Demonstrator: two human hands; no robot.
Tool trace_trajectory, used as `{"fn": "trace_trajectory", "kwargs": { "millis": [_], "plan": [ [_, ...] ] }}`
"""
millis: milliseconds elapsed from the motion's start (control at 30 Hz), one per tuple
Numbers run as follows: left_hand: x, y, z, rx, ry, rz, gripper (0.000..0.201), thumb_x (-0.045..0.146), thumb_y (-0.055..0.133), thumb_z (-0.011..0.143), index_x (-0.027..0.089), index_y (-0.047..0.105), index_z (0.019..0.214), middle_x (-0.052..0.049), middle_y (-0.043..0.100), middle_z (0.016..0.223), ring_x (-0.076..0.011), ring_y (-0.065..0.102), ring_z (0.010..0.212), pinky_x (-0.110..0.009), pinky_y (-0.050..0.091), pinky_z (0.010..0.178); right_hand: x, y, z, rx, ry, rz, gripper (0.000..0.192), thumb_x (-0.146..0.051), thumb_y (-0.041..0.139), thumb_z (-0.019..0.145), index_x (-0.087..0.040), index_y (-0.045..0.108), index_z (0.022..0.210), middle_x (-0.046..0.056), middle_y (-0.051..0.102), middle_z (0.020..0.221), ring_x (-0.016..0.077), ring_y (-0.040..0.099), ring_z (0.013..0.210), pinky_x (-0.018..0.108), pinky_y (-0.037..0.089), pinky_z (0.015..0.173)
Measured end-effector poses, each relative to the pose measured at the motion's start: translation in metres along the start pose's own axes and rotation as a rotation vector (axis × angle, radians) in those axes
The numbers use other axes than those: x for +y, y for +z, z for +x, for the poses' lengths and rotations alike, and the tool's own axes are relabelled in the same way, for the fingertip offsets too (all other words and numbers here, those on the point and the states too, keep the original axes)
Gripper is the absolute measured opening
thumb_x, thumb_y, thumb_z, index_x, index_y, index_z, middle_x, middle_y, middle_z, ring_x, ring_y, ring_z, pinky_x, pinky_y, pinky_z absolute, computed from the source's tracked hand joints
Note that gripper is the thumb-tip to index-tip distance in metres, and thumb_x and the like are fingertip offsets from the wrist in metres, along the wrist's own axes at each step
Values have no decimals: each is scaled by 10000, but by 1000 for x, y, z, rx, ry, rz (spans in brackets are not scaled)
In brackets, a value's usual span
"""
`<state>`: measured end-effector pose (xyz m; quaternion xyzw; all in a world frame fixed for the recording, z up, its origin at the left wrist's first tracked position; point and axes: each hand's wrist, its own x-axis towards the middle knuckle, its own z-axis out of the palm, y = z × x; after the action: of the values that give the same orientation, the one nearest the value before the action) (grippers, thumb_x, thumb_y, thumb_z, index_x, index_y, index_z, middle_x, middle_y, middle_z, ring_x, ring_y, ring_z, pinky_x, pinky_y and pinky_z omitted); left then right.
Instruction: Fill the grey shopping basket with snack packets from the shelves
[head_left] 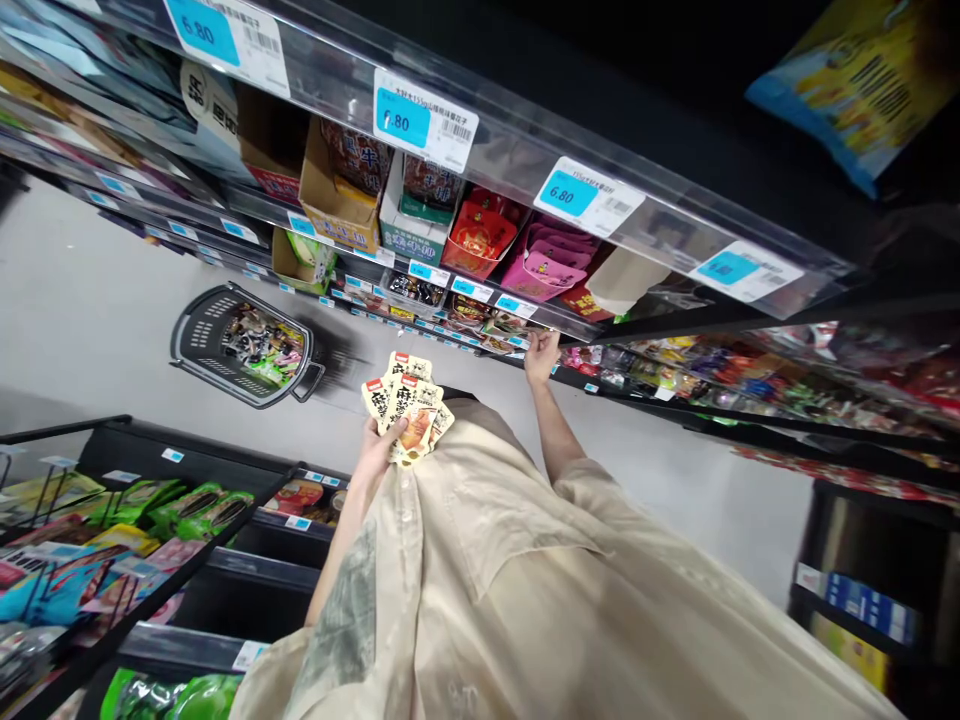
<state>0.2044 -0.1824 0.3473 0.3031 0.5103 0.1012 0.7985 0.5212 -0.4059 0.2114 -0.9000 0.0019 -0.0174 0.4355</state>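
Several cream-coloured snack packets [415, 412] with black lettering and a food picture are fanned out in my left hand [381, 447], its thumb pressed across their front. They are held in front of the beige shirt I wear. My right hand [541, 357] reaches up to the edge of a lower shelf, just under the pink packets [551, 258] in their display box. Its fingers look curled, and the shelf edge partly hides what they touch. A red packet box [480, 232] stands beside the pink one.
A dark shopping basket [202, 345] holding several packets stands on the grey floor [97, 300] to the left. An upper shelf edge with price tags [424, 120] crosses above. Another snack rack [180, 480] stands at lower left. Shelves of packets [675, 375] continue to the right.
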Motion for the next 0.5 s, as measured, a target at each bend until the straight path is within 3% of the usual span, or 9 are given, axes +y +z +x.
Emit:
{"fn": "trace_trajectory", "kwargs": {
  "millis": [33, 133, 267, 367, 433, 500],
  "plan": [
    [-1, 0, 0, 3, 0, 0, 613, 345, 1044, 459, 180, 720, 952, -107, 820, 1010, -309, 804, 927, -442, 662, 922, 0, 2, 2, -53, -32, -40, 26, -256, 486, 946, -246, 492, 923, 77, 684, 873, 229, 720, 937, 369, 569, 885],
    [-1, 2, -2, 10, 7, 14, 622, 342, 1044, 449, 181, 722, 956, -101, 820, 993, -310, 803, 933, -442, 660, 922, -4, 9, 4, -181, -133, -154, 151, -194, 471, 915, -197, 610, 975, 144, 680, 1067, 242, 652, 1091, 417, 501, 1058],
    [1, 7, -7, 32, 14, 34, 645, 357, 1036, 463, 162, 725, 994, -123, 817, 1040, -304, 801, 909, -437, 661, 899, -20, 6, -10, -105, -148, -264, 288, -182, 519, 873, -154, 683, 1108, 211, 544, 1386, 313, 487, 1377, 515, 356, 1208],
    [2, 11, -10, 61, 27, 4, 636, 351, 1030, 478, 156, 715, 995, -143, 808, 1077, -322, 798, 922, -471, 651, 911, -44, -8, -39, -92, -110, -137, 273, -304, 522, 933, -177, 689, 1108, 200, 565, 1393, 333, 507, 1372, 549, 390, 1181],
    [2, 14, -9, 61, 42, -34, 621, 341, 1022, 500, 167, 708, 1007, -135, 804, 1100, -320, 795, 944, -478, 640, 937, -68, -15, -65, -343, -40, 105, 343, -461, 510, 983, -204, 687, 1124, 168, 661, 1274, 312, 613, 1242, 518, 484, 1096],
    [2, 17, -5, 45, 56, -79, 609, 337, 1011, 527, 185, 700, 1029, -111, 802, 1110, -310, 791, 973, -469, 631, 961, -96, -17, -91, -821, 75, 380, 456, -594, 545, 973, -233, 677, 1217, 131, 715, 1233, 292, 664, 1171, 480, 535, 1039]
  ]
}}
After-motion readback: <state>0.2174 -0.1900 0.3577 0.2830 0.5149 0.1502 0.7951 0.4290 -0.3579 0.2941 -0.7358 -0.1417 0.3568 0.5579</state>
